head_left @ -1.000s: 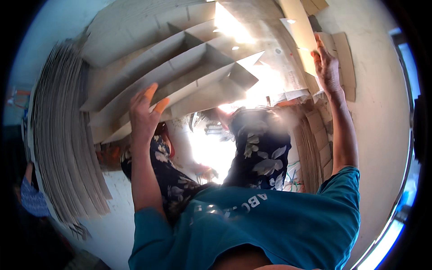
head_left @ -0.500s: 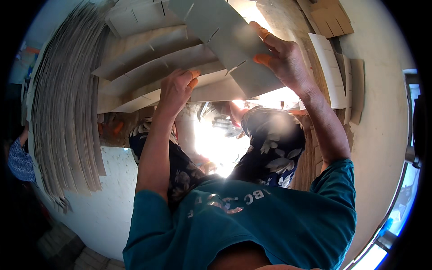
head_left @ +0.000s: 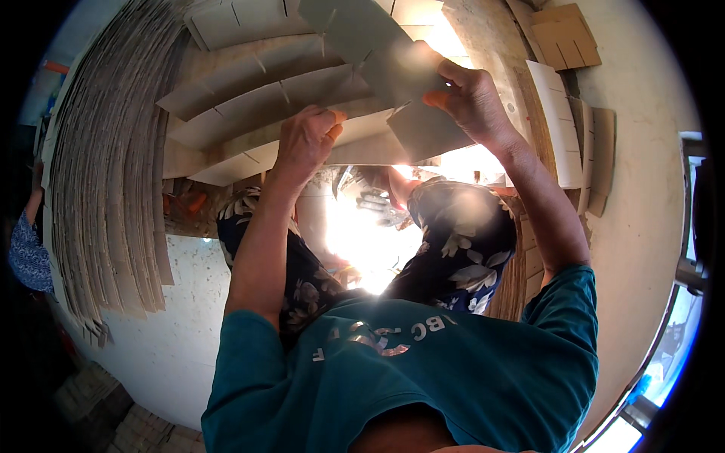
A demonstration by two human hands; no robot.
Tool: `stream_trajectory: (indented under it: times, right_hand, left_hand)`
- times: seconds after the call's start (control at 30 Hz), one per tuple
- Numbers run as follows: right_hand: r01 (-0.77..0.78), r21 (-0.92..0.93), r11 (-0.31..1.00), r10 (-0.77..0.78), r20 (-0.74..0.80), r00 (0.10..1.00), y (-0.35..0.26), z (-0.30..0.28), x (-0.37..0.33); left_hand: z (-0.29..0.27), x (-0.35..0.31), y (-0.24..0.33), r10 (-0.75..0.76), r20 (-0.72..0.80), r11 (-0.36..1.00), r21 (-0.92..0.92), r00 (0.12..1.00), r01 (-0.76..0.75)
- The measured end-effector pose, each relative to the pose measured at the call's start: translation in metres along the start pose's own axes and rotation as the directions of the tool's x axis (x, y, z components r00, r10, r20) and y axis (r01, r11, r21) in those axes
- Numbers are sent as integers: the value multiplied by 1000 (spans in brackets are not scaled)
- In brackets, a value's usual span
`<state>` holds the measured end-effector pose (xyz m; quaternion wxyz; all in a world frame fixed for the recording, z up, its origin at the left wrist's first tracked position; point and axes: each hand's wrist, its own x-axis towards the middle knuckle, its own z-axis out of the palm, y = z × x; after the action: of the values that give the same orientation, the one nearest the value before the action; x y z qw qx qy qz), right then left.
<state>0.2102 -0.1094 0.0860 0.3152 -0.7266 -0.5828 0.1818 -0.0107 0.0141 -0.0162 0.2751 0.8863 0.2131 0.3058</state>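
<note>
My right hand [head_left: 479, 106] grips a grey slotted cardboard strip [head_left: 377, 64] by its right edge, between thumb and fingers. The strip slants from the upper middle down toward the right, over the pale strips. My left hand [head_left: 308, 140] is closed in a pinch at the upper edge of the nearest pale slotted cardboard strip [head_left: 253, 157]. Orange covers are on fingertips of both hands. Behind it, further pale slotted strips [head_left: 249, 109] stand on edge in rows, crosswise before me. Whether the grey strip's slots engage the pale strip is hard to see.
A tall stack of thin cardboard sheets [head_left: 113, 166] rises at the left. More slotted pieces [head_left: 555, 113] lean at the right, with a brown slotted piece [head_left: 566, 38] at the upper right. Bright glare [head_left: 374, 234] fills the space between my knees. Another person's patterned sleeve [head_left: 30, 253] shows far left.
The grey strip has shifted slightly right at its upper end, still in my right hand. My left hand has moved a little up and right along the near strip.
</note>
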Motion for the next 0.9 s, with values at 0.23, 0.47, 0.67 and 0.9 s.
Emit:
stream_trajectory:
  times: [0.23, 0.47, 0.67, 0.9]
  right_hand:
    - [-24, -126, 992, 22, -16, 1000, 3, 2, 4]
    - [165, -53, 985, -168, -53, 984, 14, 2, 16]
    - [-59, 10, 998, 59, 52, 997, -4, 4, 21]
    - [0, -73, 997, 1, 21, 1000, 10, 3, 21]
  left_hand:
    - [3, 4, -2, -33, 15, 999, 0, 999, 33]
    - [3, 7, -2, -54, 24, 999, 1, 998, 54]
    - [5, 9, -4, -35, 5, 999, 5, 999, 34]
    - [4, 11, -4, -105, 29, 994, 3, 994, 105]
